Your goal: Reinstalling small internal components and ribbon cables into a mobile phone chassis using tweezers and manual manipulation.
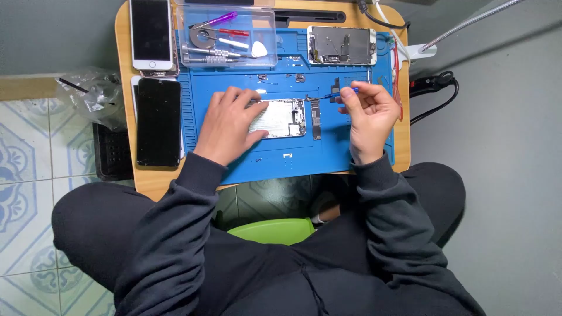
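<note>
Left hand (229,124) presses flat on one opened phone (283,118); right hand (369,114) pinches one blue screwdriver (338,93).

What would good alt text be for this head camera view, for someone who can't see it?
A seated person's left hand presses down an opened silver phone housing on a blue silicone work mat, while the right hand holds a thin blue-handled tool at its edge. A clear plastic tool tray and two phones lie nearby.

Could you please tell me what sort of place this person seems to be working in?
Probably a small home phone-repair spot: a low wooden table on a tiled floor, a blue rubber repair mat, a clear plastic tray of tools, and an opened silver phone housing under the left hand.
</note>
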